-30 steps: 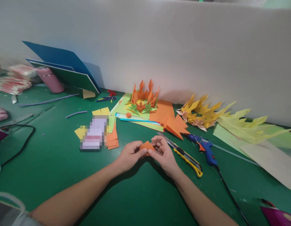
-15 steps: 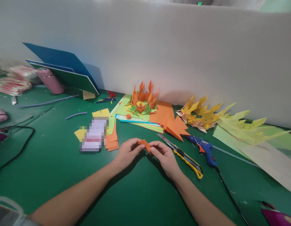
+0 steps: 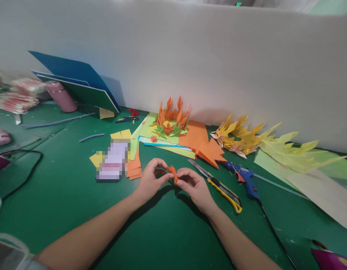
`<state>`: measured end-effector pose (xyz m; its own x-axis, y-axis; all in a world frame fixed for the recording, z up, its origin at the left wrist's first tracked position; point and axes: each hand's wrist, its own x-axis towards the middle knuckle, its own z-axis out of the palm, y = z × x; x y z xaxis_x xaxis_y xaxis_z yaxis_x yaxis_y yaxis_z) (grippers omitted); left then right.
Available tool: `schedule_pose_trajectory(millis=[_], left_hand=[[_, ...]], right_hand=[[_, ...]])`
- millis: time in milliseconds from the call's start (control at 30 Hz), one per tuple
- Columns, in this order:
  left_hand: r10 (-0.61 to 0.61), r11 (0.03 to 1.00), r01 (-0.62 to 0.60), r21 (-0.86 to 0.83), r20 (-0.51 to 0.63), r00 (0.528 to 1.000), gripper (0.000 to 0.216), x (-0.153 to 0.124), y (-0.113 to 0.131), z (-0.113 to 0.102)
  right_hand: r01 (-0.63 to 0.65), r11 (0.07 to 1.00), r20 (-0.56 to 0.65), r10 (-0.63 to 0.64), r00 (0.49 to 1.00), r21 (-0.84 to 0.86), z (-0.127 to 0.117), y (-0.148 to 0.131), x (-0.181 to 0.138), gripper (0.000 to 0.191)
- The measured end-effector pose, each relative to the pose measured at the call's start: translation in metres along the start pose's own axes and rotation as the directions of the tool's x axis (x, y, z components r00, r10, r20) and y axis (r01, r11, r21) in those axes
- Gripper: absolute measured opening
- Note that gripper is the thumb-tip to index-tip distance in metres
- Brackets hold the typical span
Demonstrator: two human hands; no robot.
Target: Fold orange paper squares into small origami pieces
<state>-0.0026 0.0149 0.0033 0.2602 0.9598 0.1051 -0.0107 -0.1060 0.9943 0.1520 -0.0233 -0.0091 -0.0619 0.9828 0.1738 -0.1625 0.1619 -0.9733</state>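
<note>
A small folded piece of orange paper point(image 3: 173, 174) is pinched between both hands above the green table. My left hand point(image 3: 154, 179) grips its left side between thumb and fingers. On its right side, my right hand point(image 3: 193, 184) does the same. Left of my hands lie orange paper squares point(image 3: 134, 169), beside a blurred-out pale rectangular object point(image 3: 113, 161). A utility knife with a yellow handle point(image 3: 222, 189) rests just right of my right hand, its blade exposed. Behind my hands stands an orange folded-paper crown point(image 3: 173, 116) with green paper leaves.
A blue glue gun point(image 3: 245, 179) with a black cord lies at the right. Yellow point(image 3: 238, 137) and pale green paper crowns point(image 3: 297, 150) stand behind it. Orange sheets point(image 3: 194, 133) lie at the back. Farther left are a pink bottle point(image 3: 61, 96) and leaning blue boards point(image 3: 75, 75).
The orange paper has gone from a flatter, smooth-looking piece to a narrower, more crumpled-looking shape between my fingers. Both hands stay in nearly the same place.
</note>
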Motion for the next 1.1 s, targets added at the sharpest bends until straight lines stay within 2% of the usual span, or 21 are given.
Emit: schedule_pose_trajectory(millis=[167,267,400,533,633,833,1100], left_hand=[[-0.001,0.994,-0.002,0.106,0.025,1.000,0.024,-0.0005,0.0033,-0.0005],[-0.005,0.989,-0.004,0.150,0.061,0.998,0.017,-0.0019,0.0046,0.0008],[-0.058,0.995,0.046,0.090,0.128,0.990,0.012,-0.0033,0.0043,0.0042],[-0.062,0.997,0.056,0.048,0.130,0.990,0.012,-0.0041,0.0025,0.0062],[-0.081,0.997,0.079,0.024,0.147,0.986,0.015,-0.0049,0.0024,0.0064],[-0.106,0.983,0.133,-0.126,0.206,0.973,0.024,-0.0048,0.0045,0.0057],[-0.192,0.958,0.234,-0.168,0.234,0.953,0.032,-0.0021,0.0046,0.0036]], right_hand=[[0.004,1.000,-0.001,-0.004,1.000,-0.012,0.0007,-0.0021,0.0002,0.020],[-0.028,0.999,-0.012,0.028,1.000,-0.028,0.0012,-0.0014,0.0005,0.022],[-0.051,0.998,-0.022,0.050,0.999,-0.047,0.0029,0.0005,0.0002,0.025],[-0.047,0.997,0.001,0.047,0.999,-0.055,0.0049,0.0005,-0.0009,0.023],[-0.027,0.998,0.014,0.028,1.000,-0.061,0.0056,0.0001,-0.0012,0.022],[-0.026,0.997,-0.021,0.024,0.999,-0.075,0.0050,-0.0002,-0.0010,0.025],[0.008,0.995,0.003,-0.008,1.000,-0.102,0.0039,0.0009,-0.0020,0.032]])
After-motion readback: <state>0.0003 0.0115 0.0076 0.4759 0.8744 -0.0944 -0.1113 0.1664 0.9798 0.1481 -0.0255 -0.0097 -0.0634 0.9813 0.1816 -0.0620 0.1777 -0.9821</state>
